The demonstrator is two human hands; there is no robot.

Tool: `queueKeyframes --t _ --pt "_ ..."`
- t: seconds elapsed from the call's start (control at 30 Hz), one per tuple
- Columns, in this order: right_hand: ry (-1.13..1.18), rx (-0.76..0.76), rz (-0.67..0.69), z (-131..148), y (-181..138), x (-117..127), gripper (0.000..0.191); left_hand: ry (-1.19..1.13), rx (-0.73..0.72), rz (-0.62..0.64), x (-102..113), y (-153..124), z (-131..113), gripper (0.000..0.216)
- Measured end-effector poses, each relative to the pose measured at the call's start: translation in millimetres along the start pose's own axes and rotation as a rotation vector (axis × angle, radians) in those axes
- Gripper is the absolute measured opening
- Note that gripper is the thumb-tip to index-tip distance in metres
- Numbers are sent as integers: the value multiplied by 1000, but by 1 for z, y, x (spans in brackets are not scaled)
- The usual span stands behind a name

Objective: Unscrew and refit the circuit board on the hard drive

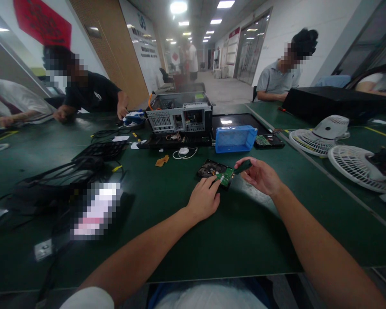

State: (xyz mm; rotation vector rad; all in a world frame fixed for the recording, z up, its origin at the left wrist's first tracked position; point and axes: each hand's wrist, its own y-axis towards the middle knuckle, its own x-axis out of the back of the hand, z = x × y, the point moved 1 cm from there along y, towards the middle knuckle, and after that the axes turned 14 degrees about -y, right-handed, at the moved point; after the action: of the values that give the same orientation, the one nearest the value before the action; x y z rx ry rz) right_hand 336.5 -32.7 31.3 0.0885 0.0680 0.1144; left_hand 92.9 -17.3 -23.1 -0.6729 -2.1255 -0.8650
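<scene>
A black hard drive (209, 168) lies on the green table (186, 240) with a small green circuit board (225, 177) at its near right corner. My left hand (204, 198) is closed, its fingertips pressed on the board. My right hand (260, 175) pinches a dark screwdriver handle (243, 166) whose tip points down at the board.
A blue plastic bin (235, 138) and an open computer case (180, 115) stand behind the drive. Another drive (269, 141) lies right of the bin. Two white fans (328, 133) lie at the right. Black panels and cables (83, 165) lie at the left. Other people sit around the table.
</scene>
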Motion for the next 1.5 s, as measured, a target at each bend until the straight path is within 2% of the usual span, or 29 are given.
queueKeyframes --t 0.73,0.9,1.0,1.37,1.5 --pt "-11 1 0 -1 -1 -1 34 12 -1 3 1 -1 1 50" --pt "62 -62 51 -3 0 1 43 18 -13 0 -3 0 4 50" --pt "67 -90 55 -2 1 1 40 13 -15 -5 -4 -1 4 51" --pt "10 -10 42 -1 0 -3 29 18 -9 2 -2 -1 3 50" --pt "10 -17 22 0 -1 -2 37 21 -5 7 -2 -1 3 50"
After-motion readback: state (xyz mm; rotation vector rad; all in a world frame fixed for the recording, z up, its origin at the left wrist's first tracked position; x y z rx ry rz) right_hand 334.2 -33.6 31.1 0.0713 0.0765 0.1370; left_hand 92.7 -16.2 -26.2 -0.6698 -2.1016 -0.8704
